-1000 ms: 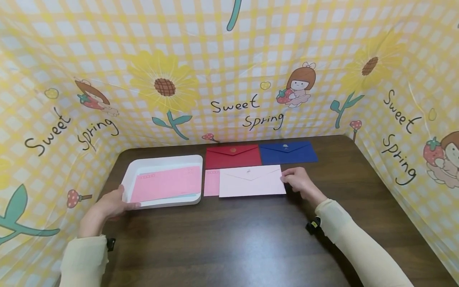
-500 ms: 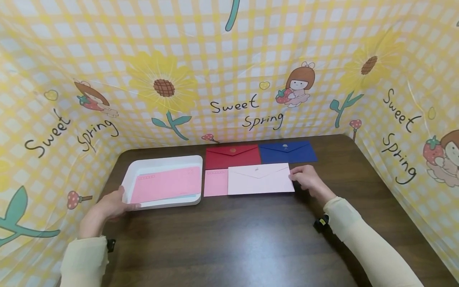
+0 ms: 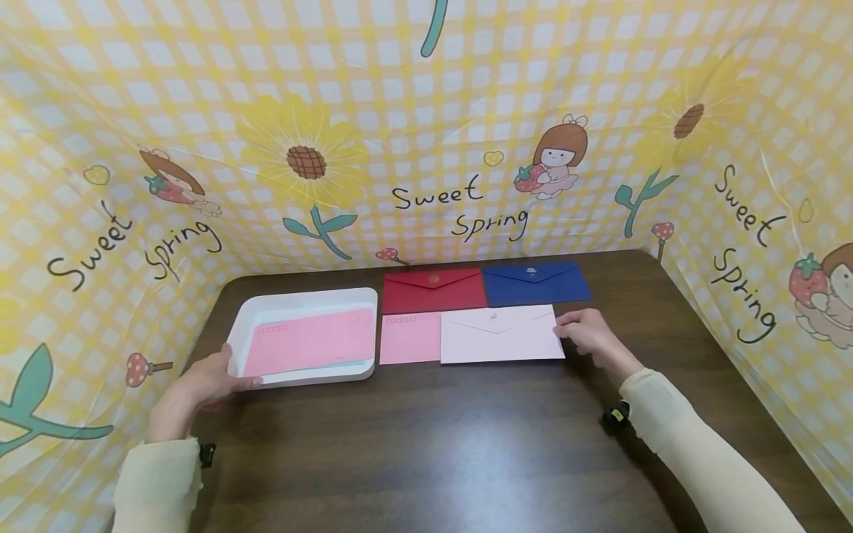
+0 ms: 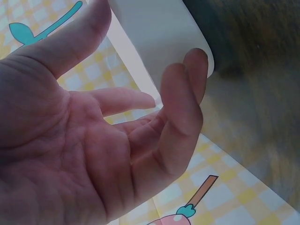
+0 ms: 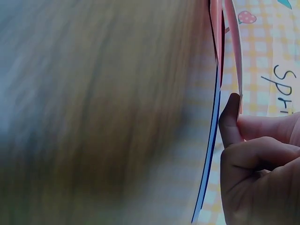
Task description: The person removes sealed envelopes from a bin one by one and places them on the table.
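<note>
My left hand grips the near left corner of a white tray, its thumb at the rim in the head view. In the left wrist view, curled fingers lie against the tray's outer wall. Inside the tray lies a pink envelope with a light blue edge showing beneath it. My right hand pinches the right edge of a pale pinkish-white envelope. This envelope overlaps another pink envelope, hiding its right part. The right wrist view shows thumb and finger on the envelope's edge.
Behind the pale envelope, a red envelope and a blue envelope lie side by side. The brown wooden table extends in front. Yellow checked cloth stands as walls at the back and both sides.
My right hand has drawn the pale envelope to the right, uncovering more of the pink envelope beneath it. The left hand and tray have stayed put.
</note>
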Demonstrator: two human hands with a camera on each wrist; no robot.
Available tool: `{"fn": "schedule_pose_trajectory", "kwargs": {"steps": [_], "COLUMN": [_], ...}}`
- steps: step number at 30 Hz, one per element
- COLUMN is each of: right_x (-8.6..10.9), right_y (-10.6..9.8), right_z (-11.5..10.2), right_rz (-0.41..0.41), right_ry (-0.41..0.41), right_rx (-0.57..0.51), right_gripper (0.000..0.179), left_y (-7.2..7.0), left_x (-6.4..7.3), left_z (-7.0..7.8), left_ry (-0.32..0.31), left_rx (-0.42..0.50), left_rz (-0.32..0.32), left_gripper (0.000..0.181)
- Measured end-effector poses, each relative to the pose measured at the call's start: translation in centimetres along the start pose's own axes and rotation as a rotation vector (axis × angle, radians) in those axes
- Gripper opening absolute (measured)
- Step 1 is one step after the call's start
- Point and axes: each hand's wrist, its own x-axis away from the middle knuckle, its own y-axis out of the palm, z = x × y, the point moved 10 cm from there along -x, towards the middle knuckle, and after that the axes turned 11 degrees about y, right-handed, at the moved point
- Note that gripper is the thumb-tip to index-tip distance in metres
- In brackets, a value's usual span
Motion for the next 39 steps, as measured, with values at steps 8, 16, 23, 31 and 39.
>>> {"fn": "schedule_pose_trajectory", "kwargs": {"steps": [8,16,23,31,39], "right_x": [-0.1,-0.1,-0.6,-0.5,-0.8], "right_y": [-1.4,-2.8,-3.8,-4.8,-6.1], "right_z": [1.4,1.9,2.9,3.7,3.7], "right_rz": [-0.005,0.005,0.018,0.008,0.015], "right_ry": [0.025,0.015,0.021,0.058,0.046], "right_rx": [0.012,0.018,0.030,0.061,0.059], "right_gripper": [0.036,0.039,0.038,0.040,0.041], "left_y": [0.1,0.0,0.0,0.0,0.0], "left_x": [0.0,0.0,0.3,0.2,0.1], "left_z": [-0.1,0.0,0.4,0.3,0.1], "left_ry": [-0.008,-0.010,-0.013,-0.001,-0.017], "left_rx": [0.020,0.025,0.029,0.004,0.034], "left_rz": [-0.007,-0.004,-0.013,-0.012,-0.007], "left_gripper": [0.116,0.115,0.114,0.115,0.115]}}
